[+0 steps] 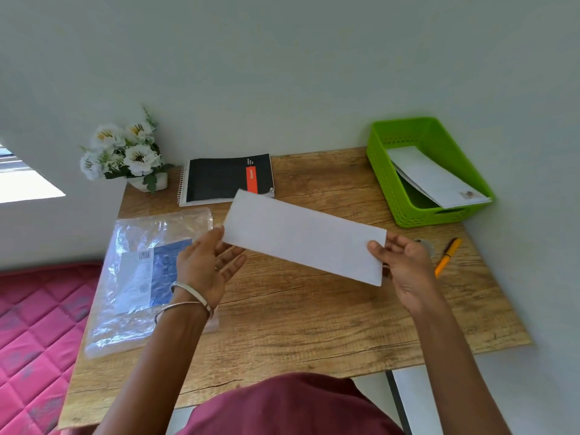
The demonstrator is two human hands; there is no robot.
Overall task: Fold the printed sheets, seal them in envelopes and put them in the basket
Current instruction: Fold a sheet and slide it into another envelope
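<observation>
Long white paper envelope [304,237] held in air above wooden table [298,324], tilted, right end lower. Left hand [207,265] pinches left end, thumb on top, fingers nearly straight beneath. Right hand [405,265] grips right end, thumb on front. We note green perforated plastic basket [386,183] at far right corner, second white envelope [436,180] leaning inside. Orange pen [447,257] near right hand; black spiral notebook [222,178] beyond, clear plastic packet [138,277] to left.

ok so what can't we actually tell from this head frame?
All head view.
white paper, pinched by left hand and right hand: only a blank face shows; envelope or folded sheet unclear.
clear round thing: mostly behind right hand.
plastic packet label: print too small, glare.
basket floor: hidden by its wall and envelope.
</observation>
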